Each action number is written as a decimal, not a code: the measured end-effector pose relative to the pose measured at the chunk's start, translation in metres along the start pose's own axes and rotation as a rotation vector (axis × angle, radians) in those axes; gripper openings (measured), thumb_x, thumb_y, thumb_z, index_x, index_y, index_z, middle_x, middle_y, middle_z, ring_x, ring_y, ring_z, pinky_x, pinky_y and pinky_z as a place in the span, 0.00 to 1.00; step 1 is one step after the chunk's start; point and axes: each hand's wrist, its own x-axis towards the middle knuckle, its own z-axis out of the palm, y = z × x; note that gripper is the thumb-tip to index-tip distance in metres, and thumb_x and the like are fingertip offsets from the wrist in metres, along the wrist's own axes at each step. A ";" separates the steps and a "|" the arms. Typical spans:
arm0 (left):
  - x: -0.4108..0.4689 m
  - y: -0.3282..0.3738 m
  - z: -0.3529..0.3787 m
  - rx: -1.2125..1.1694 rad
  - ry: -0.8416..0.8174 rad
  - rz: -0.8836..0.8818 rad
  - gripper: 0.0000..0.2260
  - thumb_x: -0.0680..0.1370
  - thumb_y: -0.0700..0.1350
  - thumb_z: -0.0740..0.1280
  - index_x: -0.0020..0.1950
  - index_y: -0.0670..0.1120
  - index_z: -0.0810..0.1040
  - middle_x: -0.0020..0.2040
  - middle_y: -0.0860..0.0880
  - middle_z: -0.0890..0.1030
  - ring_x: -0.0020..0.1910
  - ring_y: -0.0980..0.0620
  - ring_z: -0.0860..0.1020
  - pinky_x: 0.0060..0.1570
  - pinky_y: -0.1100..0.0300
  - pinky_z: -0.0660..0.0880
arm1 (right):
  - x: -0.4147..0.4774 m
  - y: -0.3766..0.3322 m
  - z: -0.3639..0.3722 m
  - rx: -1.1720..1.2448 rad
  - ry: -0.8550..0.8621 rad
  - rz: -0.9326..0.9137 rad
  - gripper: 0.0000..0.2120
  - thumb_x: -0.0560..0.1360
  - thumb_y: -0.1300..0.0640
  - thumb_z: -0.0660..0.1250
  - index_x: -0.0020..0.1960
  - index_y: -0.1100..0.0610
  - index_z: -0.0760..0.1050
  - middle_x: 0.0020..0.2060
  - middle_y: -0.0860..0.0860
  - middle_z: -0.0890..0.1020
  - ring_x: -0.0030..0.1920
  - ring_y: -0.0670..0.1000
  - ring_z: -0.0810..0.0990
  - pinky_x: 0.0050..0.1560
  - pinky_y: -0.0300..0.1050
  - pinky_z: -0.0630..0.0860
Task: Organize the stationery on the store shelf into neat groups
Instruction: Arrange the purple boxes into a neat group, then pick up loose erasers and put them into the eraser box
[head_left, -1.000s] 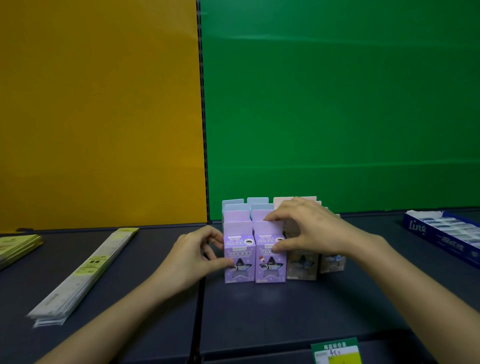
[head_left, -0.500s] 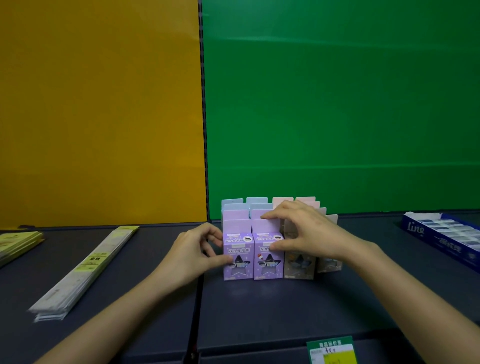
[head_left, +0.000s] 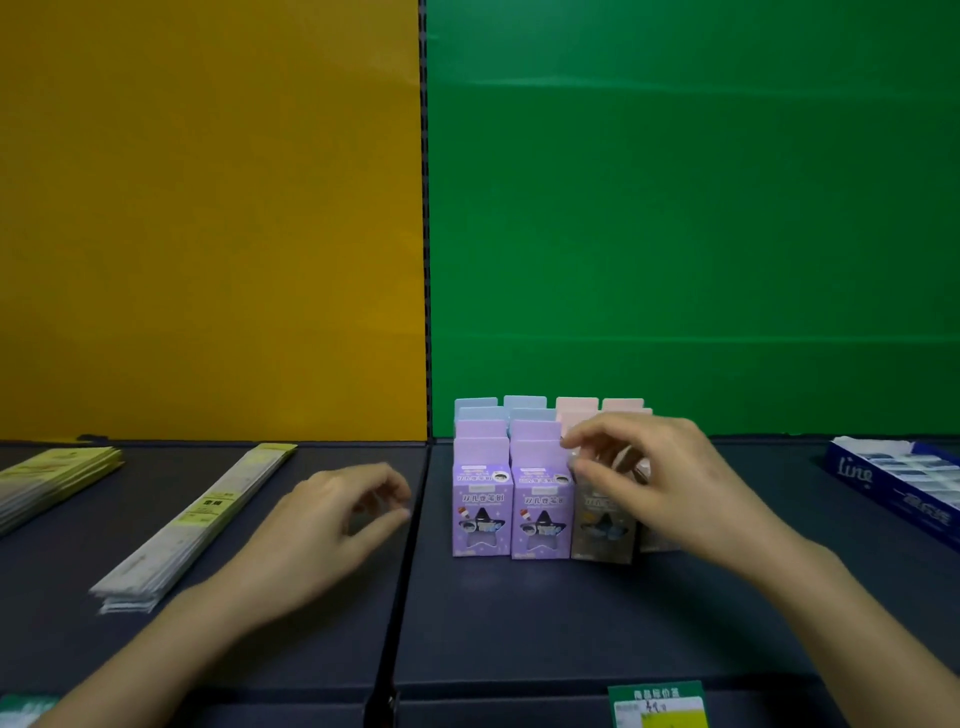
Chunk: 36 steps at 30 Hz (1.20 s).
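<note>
- A person's right hand (head_left: 660, 483) bends over the front row of a tight block of small upright boxes on the dark store shelf (head_left: 571, 623). Thumb and forefinger pinch the top flap of a grey-beige cardboard box (head_left: 602, 525).
- The left hand (head_left: 332, 525) hovers just beside the block, fingers loosely curled, holding nothing and touching no box.
- Two lilac cardboard boxes (head_left: 480, 512) stand flush to the left of the grey-beige one. Pale blue boxes (head_left: 524, 402) and pale pink boxes (head_left: 576, 405) line up behind.
- Risk: the boxes are tall, light and pressed together. A sideways tug on the flap could tip the held box, and with the left hand off the block nothing braces its neighbours.
- Risk: a pull on the flap alone could bend or open it.
- A blue open carton (head_left: 852, 473) with white lettering sits well apart on the right. It holds rows of small wrapped items, too blurred to name.
- Long flat white-and-yellow packets (head_left: 192, 519) lie stacked on the left.
</note>
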 end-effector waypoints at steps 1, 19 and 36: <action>-0.005 0.002 -0.001 0.039 -0.003 0.004 0.12 0.71 0.60 0.60 0.47 0.56 0.75 0.43 0.61 0.79 0.44 0.62 0.77 0.46 0.56 0.77 | -0.003 -0.004 0.003 0.017 -0.013 -0.008 0.06 0.73 0.56 0.69 0.47 0.46 0.79 0.37 0.40 0.81 0.40 0.41 0.78 0.39 0.29 0.72; -0.114 -0.032 -0.045 0.234 0.186 -0.228 0.15 0.73 0.60 0.51 0.49 0.58 0.74 0.46 0.62 0.79 0.45 0.62 0.77 0.41 0.60 0.77 | 0.009 -0.084 0.099 0.196 -0.255 -0.202 0.04 0.74 0.53 0.66 0.47 0.46 0.78 0.39 0.42 0.81 0.44 0.43 0.77 0.40 0.31 0.71; -0.266 -0.221 -0.203 0.287 0.239 -0.384 0.14 0.72 0.60 0.53 0.47 0.57 0.75 0.43 0.63 0.78 0.46 0.64 0.75 0.40 0.63 0.75 | 0.096 -0.299 0.265 0.228 -0.330 -0.265 0.05 0.75 0.52 0.64 0.48 0.46 0.79 0.42 0.44 0.83 0.43 0.43 0.78 0.41 0.35 0.73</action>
